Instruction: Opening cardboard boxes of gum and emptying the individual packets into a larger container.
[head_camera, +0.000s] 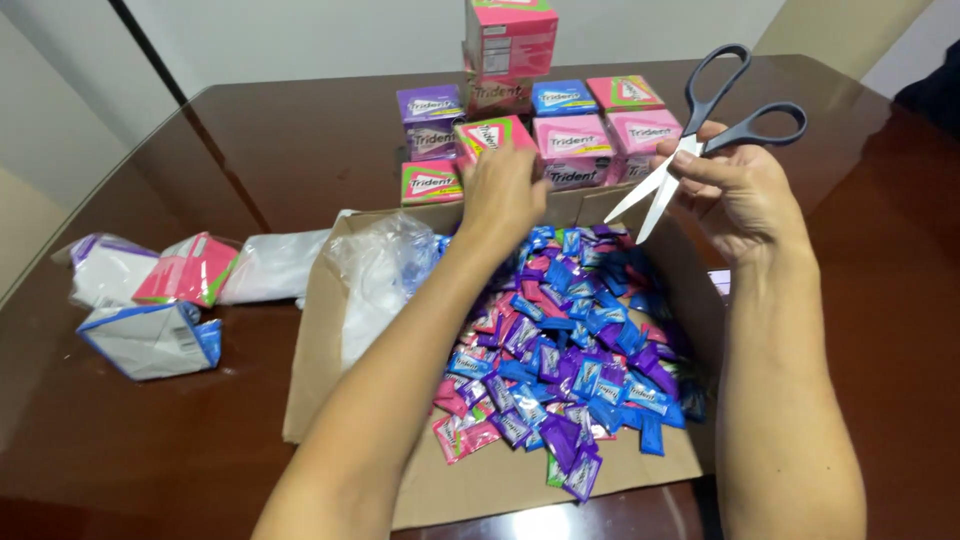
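Note:
My right hand holds grey-handled scissors with the blades slightly apart, pointing down-left over the far rim of a cardboard box. My left hand reaches across the box and grips a pink and green gum carton in the front row of stacked cartons. The box is filled with several small blue, purple and pink gum packets.
More cartons in purple, blue and pink stand behind the box, one pink carton stacked on top. Opened, flattened cartons and clear plastic wrap lie on the dark brown table at left.

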